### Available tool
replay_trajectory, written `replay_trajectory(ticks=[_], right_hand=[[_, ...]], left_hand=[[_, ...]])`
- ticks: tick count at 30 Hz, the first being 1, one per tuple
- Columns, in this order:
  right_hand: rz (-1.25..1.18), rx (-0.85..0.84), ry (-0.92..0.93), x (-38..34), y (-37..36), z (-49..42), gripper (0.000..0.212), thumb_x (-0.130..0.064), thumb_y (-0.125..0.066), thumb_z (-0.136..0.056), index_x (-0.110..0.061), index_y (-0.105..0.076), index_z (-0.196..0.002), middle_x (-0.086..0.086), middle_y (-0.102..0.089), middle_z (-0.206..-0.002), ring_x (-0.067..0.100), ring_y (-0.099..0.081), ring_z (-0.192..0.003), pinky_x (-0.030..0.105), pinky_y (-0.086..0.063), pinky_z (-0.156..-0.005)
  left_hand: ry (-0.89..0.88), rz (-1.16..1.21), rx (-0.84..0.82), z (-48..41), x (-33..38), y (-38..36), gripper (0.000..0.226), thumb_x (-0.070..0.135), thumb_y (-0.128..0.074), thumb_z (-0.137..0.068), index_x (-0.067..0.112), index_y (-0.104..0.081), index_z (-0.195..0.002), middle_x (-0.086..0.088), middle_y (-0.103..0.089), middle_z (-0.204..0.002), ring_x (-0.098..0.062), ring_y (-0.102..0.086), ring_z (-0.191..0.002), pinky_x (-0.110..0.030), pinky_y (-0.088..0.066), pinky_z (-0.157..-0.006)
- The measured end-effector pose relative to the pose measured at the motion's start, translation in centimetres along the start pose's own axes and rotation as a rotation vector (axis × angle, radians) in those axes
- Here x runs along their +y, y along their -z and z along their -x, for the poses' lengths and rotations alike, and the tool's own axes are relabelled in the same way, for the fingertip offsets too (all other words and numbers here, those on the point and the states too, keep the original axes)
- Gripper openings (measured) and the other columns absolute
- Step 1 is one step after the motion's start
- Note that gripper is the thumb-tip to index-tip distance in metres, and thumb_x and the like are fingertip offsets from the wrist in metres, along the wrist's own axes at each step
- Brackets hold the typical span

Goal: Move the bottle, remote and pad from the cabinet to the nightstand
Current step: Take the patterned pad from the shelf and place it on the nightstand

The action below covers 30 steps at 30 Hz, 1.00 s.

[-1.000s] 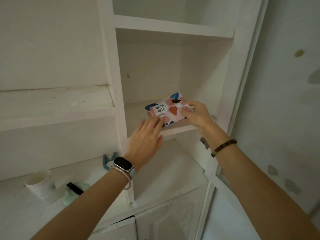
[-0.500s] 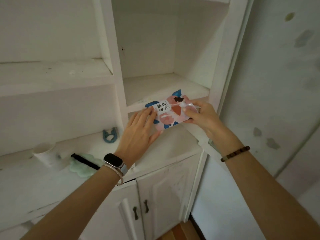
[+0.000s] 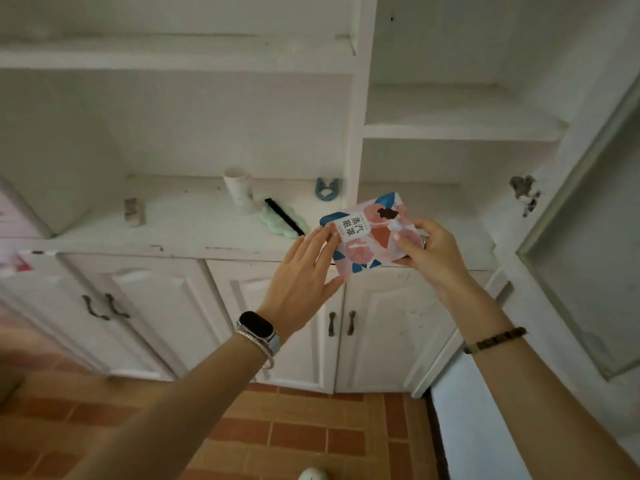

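Flowered pad [image 3: 367,233] held in the air between both hands, in front of the white cabinet [image 3: 173,245].

The right hand [image 3: 429,252] pinches the pad's right edge, thumb on its printed face, fingers curled behind; the left hand [image 3: 301,271] lies flat and straight-fingered, its tips touching the pad's left edge; the pad tilts, clear of every shelf; behind it on the cabinet's lower shelf stand a white cup [image 3: 238,188], a blue clip [image 3: 327,189] and a black strip [image 3: 284,216] lying on a pale green piece [image 3: 273,221]; closed doors [image 3: 381,323] below, brick floor [image 3: 294,434] underneath.
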State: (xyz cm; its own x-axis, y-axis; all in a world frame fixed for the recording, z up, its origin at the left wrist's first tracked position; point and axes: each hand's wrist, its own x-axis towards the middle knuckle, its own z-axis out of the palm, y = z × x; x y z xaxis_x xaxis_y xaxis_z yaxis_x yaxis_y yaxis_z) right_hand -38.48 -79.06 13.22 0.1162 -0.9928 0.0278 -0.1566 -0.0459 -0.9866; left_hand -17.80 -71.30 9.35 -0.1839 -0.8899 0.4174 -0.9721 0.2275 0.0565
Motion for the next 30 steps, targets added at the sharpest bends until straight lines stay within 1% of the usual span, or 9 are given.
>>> replay_trajectory(ticks=[4, 9, 12, 17, 19, 20, 23, 25, 30], right_hand=[[-0.005, -0.172, -0.026, 2.6, -4.6, 3.0, 0.026, -0.013, -0.067, -0.09, -0.008, -0.06, -0.114, 0.01, -0.068, -0.108, 0.02, -0.071, -0.091, 0.029, -0.06, -0.067], [-0.009, -0.381, -0.057, 4.4, -11.8, 7.8, 0.025, -0.012, -0.067, -0.089, -0.005, -0.06, -0.112, 0.013, -0.066, -0.11, 0.022, -0.071, -0.092, 0.027, -0.06, -0.065], [-0.022, -0.513, -0.072, 5.4, -16.7, 11.2, 0.021, -0.011, -0.066, -0.089, -0.007, -0.06, -0.109, 0.014, -0.067, -0.108, 0.023, -0.07, -0.094, 0.027, -0.06, -0.067], [0.029, -0.711, -0.097, 6.0, -24.6, 18.0, 0.024, -0.016, -0.067, -0.09, -0.01, -0.06, -0.112, 0.014, -0.065, -0.114, 0.023, -0.069, -0.096, 0.031, -0.061, -0.07], [0.056, -0.783, -0.094, 6.1, -27.7, 21.4, 0.022, -0.017, -0.067, -0.09, -0.012, -0.061, -0.11, 0.012, -0.065, -0.113, 0.022, -0.069, -0.095, 0.036, -0.061, -0.071], [0.065, -0.819, -0.089, 6.1, -29.2, 23.2, 0.021, -0.017, -0.066, -0.09, -0.012, -0.06, -0.11, 0.011, -0.065, -0.112, 0.02, -0.07, -0.092, 0.035, -0.061, -0.07], [0.074, -0.917, -0.128, 5.9, -33.4, 29.2, 0.02, -0.011, -0.063, -0.092, -0.009, -0.058, -0.112, 0.011, -0.065, -0.11, 0.016, -0.07, -0.085, 0.022, -0.057, -0.058], [0.08, -0.985, -0.136, 6.0, -36.0, 33.3, 0.022, -0.009, -0.062, -0.092, -0.006, -0.058, -0.113, 0.015, -0.065, -0.112, 0.02, -0.07, -0.086, 0.022, -0.057, -0.056], [0.115, -1.125, -0.117, 6.3, -42.1, 43.0, 0.023, -0.012, -0.065, -0.091, -0.012, -0.059, -0.113, 0.01, -0.064, -0.113, 0.017, -0.07, -0.089, 0.025, -0.059, -0.061]], left_hand=[[0.164, 0.005, -0.058, 7.6, -0.6, 0.5, 0.063, 0.047, -0.03, -0.096, 0.008, -0.028, -0.145, -0.01, -0.032, -0.151, -0.023, -0.031, -0.138, -0.042, -0.027, -0.114], [0.357, -0.05, -0.113, 17.8, -2.2, 2.3, 0.063, 0.045, -0.037, -0.095, 0.007, -0.029, -0.145, -0.01, -0.031, -0.152, -0.024, -0.031, -0.138, -0.045, -0.029, -0.113], [0.477, -0.107, -0.133, 24.0, -3.0, 4.0, 0.065, 0.044, -0.041, -0.094, 0.006, -0.029, -0.145, -0.01, -0.031, -0.152, -0.024, -0.032, -0.138, -0.045, -0.029, -0.113], [0.679, -0.109, -0.092, 34.4, -3.4, 7.2, 0.067, 0.041, -0.047, -0.093, 0.008, -0.024, -0.147, -0.008, -0.029, -0.153, -0.021, -0.03, -0.139, -0.04, -0.023, -0.116], [0.77, -0.108, -0.088, 38.8, -3.2, 8.4, 0.068, 0.044, -0.044, -0.093, 0.01, -0.023, -0.148, -0.007, -0.027, -0.154, -0.02, -0.029, -0.139, -0.039, -0.023, -0.117], [0.815, -0.107, -0.092, 41.0, -3.1, 9.0, 0.068, 0.045, -0.04, -0.093, 0.011, -0.022, -0.148, -0.007, -0.026, -0.154, -0.019, -0.028, -0.14, -0.039, -0.023, -0.117], [0.931, -0.12, -0.091, 47.8, -2.9, 10.7, 0.067, 0.047, -0.036, -0.095, 0.012, -0.017, -0.149, -0.005, -0.021, -0.156, -0.017, -0.024, -0.142, -0.04, -0.023, -0.117], [1.002, -0.136, -0.081, 52.1, -2.6, 12.2, 0.067, 0.047, -0.036, -0.095, 0.012, -0.016, -0.15, -0.004, -0.021, -0.156, -0.016, -0.023, -0.142, -0.039, -0.024, -0.116], [1.166, -0.194, -0.075, 62.3, -1.6, 15.7, 0.065, 0.045, -0.038, -0.097, 0.011, -0.019, -0.149, -0.005, -0.023, -0.155, -0.016, -0.024, -0.142, -0.04, -0.025, -0.116]])
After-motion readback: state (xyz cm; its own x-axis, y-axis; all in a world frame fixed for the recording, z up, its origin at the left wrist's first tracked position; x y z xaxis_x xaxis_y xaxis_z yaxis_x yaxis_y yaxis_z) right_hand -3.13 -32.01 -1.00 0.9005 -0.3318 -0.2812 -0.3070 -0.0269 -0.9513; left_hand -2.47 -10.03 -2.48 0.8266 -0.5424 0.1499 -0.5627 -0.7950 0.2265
